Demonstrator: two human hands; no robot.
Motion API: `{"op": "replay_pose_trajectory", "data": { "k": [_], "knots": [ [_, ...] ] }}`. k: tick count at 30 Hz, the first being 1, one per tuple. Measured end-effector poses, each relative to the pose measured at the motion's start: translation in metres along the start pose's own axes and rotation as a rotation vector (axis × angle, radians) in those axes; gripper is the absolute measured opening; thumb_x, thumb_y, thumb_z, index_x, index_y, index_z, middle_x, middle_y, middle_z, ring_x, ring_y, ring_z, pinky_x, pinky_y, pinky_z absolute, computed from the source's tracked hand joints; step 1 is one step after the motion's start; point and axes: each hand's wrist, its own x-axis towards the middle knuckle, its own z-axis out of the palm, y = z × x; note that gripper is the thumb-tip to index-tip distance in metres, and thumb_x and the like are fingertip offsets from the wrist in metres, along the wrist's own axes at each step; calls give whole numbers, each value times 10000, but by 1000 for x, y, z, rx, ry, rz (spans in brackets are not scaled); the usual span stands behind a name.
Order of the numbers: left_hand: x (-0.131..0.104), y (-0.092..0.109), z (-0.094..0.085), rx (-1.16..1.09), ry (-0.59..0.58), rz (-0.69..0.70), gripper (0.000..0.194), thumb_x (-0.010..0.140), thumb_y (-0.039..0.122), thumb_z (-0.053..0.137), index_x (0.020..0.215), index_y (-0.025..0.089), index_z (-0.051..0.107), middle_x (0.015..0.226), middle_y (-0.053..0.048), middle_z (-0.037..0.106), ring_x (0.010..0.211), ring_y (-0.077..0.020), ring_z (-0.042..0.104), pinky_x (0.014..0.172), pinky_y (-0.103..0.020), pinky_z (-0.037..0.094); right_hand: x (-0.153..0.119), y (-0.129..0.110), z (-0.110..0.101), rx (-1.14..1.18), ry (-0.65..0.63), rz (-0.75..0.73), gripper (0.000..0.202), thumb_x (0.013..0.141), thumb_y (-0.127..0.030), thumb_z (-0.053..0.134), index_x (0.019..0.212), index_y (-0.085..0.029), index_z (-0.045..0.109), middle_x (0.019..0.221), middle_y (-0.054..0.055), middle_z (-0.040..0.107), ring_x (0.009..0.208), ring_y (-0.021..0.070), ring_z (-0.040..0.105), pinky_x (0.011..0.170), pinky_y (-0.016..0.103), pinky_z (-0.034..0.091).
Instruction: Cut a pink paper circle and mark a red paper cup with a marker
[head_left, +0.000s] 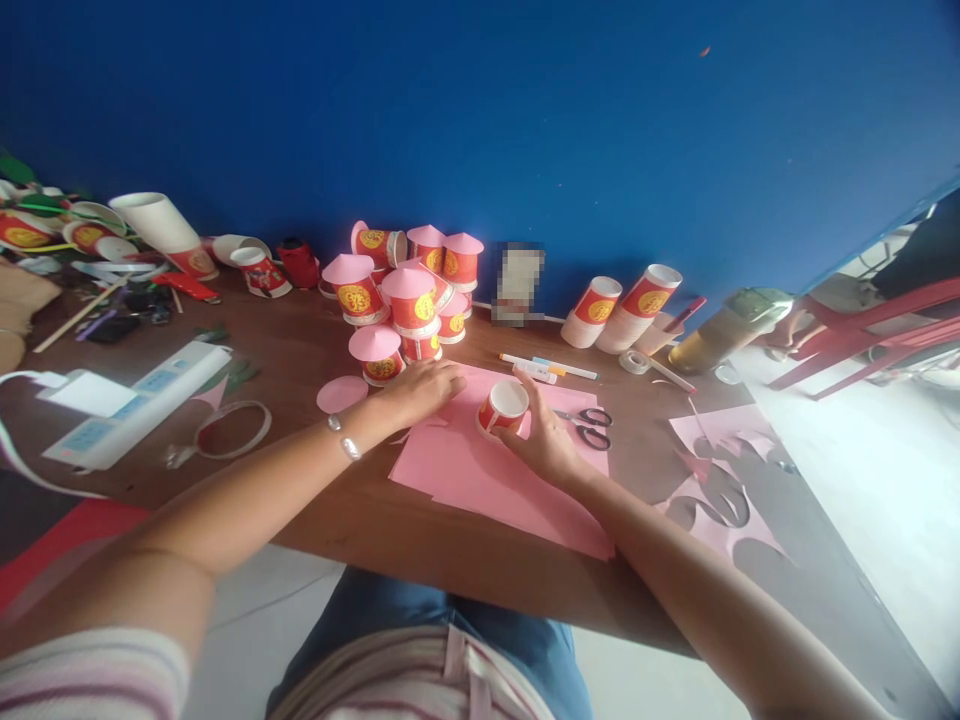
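A red-and-white paper cup (pixel 509 402) with gold print stands upright, its mouth up, on a stack of pink paper (pixel 510 490). My right hand (pixel 551 435) curves around the cup's right side, thumb in front and fingers behind. My left hand (pixel 424 390) is stretched out palm down over the paper's back left edge, left of the cup, with nothing visible in it. Black-handled scissors (pixel 595 428) lie on the paper, partly hidden behind my right hand. Just behind my left hand stand several red cups with pink cone tops (pixel 409 300). A pink paper disc (pixel 343 393) lies beside my left wrist.
Marker pens (pixel 551 367), a tape roll (pixel 634 361), stacked paper cups (pixel 641 305) and a tall bottle (pixel 727 330) stand or lie toward the back right. Pink scraps (pixel 720 510) lie right. A power strip (pixel 139 405) and clear ring (pixel 234 430) lie left. A blue wall (pixel 480 120) rises behind.
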Motion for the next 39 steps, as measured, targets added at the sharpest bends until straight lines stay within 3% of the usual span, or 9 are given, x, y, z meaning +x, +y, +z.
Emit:
{"op": "replay_pose_trajectory", "data": {
  "k": [8,13,17,19,21,25,30,34,39],
  "knots": [
    [-21,7,-32,23,-142,-58,333,888,-57,484,903,164,733,920,-93,718,935,-249,670,804,-353,473,0,-3,4,14,-1,96,785,819,-412,797,1525,-228,506,1550,177,621,1445,396,604,1173,651,556],
    [-34,9,-39,34,-178,-60,370,799,-91,498,867,183,738,870,-91,719,941,-270,700,841,-382,511,4,-2,4,35,15,83,652,822,-405,792,1416,-240,577,1463,155,676,1371,396,652,1147,658,574],
    [-28,12,-40,-87,-148,-134,216,903,64,552,832,188,713,891,-95,742,878,-268,721,786,-390,542,12,-9,3,30,50,45,716,793,-348,791,1462,-266,550,1503,144,648,1398,406,633,1146,659,581],
    [-18,14,-37,-340,35,-217,120,958,270,643,1015,212,730,1063,-90,775,975,-261,738,832,-378,571,13,-19,5,4,29,45,600,817,-314,753,1396,-279,601,1381,123,721,1247,380,721,1054,617,644],
    [-8,18,-31,-675,154,-223,349,931,444,730,1199,222,693,1197,-96,771,1078,-253,737,948,-390,589,12,-29,7,-5,19,68,487,848,-310,724,1328,-292,641,1217,91,782,1092,339,773,948,541,687],
    [5,30,-13,-1093,116,-189,652,789,489,877,1335,226,637,1403,-125,704,1302,-293,681,1119,-436,548,6,-35,9,-18,17,63,465,841,-282,714,1303,-284,665,1246,95,791,1119,318,770,931,469,679],
    [4,39,7,-1179,132,-327,590,801,421,869,1312,219,657,1347,-103,740,1266,-301,690,1112,-451,542,2,-16,1,-4,66,51,530,828,-225,655,1356,-261,664,1351,105,756,1190,292,748,1009,451,648],
    [0,31,12,-1167,177,-296,577,778,414,871,1271,202,661,1358,-128,737,1296,-325,677,1122,-459,541,4,3,-4,8,70,24,538,851,-190,563,1372,-266,671,1403,90,729,1200,265,729,1051,472,626],
    [-3,29,10,-1152,174,-251,619,778,415,875,1317,205,655,1388,-128,727,1319,-330,670,1154,-469,527,8,15,-2,-34,146,-39,434,882,-203,502,1267,-232,703,1281,116,763,1095,262,738,966,457,641]
  ]
}}
